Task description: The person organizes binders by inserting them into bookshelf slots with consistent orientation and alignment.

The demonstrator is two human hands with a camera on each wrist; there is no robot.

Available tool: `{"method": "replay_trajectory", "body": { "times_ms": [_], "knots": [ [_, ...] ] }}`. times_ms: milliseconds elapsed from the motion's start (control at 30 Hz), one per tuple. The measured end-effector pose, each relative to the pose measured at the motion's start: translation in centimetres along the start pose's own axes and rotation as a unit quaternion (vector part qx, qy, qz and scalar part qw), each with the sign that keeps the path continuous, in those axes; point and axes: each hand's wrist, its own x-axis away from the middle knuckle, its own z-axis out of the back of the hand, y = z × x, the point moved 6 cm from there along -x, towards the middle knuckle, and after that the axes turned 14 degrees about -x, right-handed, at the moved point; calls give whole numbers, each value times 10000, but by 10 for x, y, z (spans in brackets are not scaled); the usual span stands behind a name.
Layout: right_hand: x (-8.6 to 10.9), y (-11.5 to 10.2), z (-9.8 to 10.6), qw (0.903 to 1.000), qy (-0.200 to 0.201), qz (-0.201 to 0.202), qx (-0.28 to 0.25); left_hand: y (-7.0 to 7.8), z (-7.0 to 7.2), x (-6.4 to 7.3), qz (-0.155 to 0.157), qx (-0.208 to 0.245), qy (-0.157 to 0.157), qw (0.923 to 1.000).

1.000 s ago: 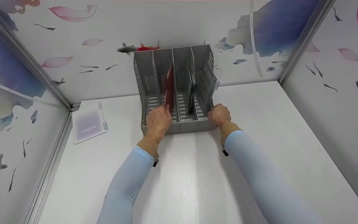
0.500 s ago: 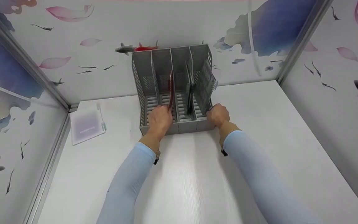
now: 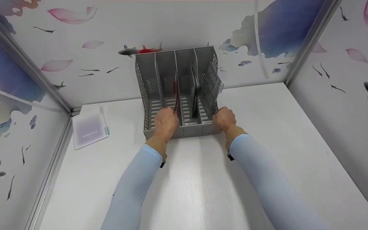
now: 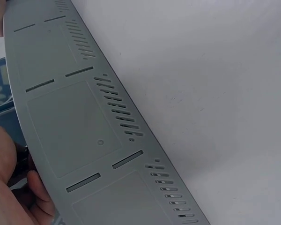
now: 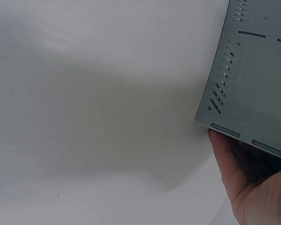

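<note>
A grey desktop file organizer [image 3: 193,130] with upright dividers stands against the back wall. My left hand [image 3: 166,123] reaches over its low front and pinches the near edge of a thin red book [image 3: 175,88], which stands on edge beside a divider in the second compartment from the left. In the left wrist view the fingers of the left hand [image 4: 4,173] curl behind the organizer's front panel [image 4: 70,126]. My right hand [image 3: 225,118] grips the front right corner. From the right wrist view, the right hand [image 5: 260,201] holds the organizer's side [image 5: 262,84], its fingertips partly hidden.
Dark thin books [image 3: 194,102] stand in the third compartment. A grey spiral notebook [image 3: 211,91] leans in the rightmost one. A white notebook with a pale purple cover [image 3: 89,129] lies on the white table [image 3: 190,191] at left. Printed walls [image 3: 177,22] enclose the table.
The red book has turned from showing its face to nearly edge-on, closer to the divider on its right. My left hand has shifted slightly right; the right hand keeps its hold.
</note>
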Motion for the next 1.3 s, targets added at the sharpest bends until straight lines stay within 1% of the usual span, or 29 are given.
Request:
{"method": "replay_trajectory", "body": {
  "times_ms": [133, 233, 400, 533, 600, 667, 800, 867, 933, 1067, 1167, 1233, 1300],
  "knots": [
    [-1, -2, 1, 10000, 34, 53, 67, 1, 1, -1, -23, -94, 82, 9999],
    [0, -1, 1, 10000, 41, 54, 69, 4, 0, -2, -100, -185, -67, 9998],
    [-1, 1, 0, 10000, 79, 35, 17, 9, -5, -6, -163, -396, -615, 9972],
    [-1, 4, -1, 10000, 79, 42, -4, 12, -9, -9, -198, -703, -1131, 9909],
    [-2, 5, -2, 10000, 78, 32, -20, 13, -9, -10, -240, -814, -1317, 9877],
    [-2, 4, -2, 10000, 73, 44, -27, 13, -8, -10, -281, -829, -1442, 9857],
    [-1, 1, -1, 9999, 95, 66, -30, 10, -3, -10, -395, -843, -1546, 9836],
    [-1, 0, -1, 9999, 84, 82, -37, 8, -2, -10, -411, -775, -1598, 9832],
    [-1, 0, 0, 9999, 71, 94, -42, 6, 1, -11, -364, -636, -1605, 9843],
    [-1, -1, 0, 9998, 58, 158, 95, 2, 7, -13, -219, -87, -1407, 9898],
    [-1, 0, 0, 9996, 65, 174, 196, 3, 8, -14, -182, 212, -1323, 9908],
    [-2, 1, 0, 9997, 71, 139, 176, 4, 6, -14, -195, 243, -1340, 9905],
    [-2, 2, -1, 9998, 69, 103, 171, 4, 4, -14, -193, 179, -1330, 9908]
  ]
}}
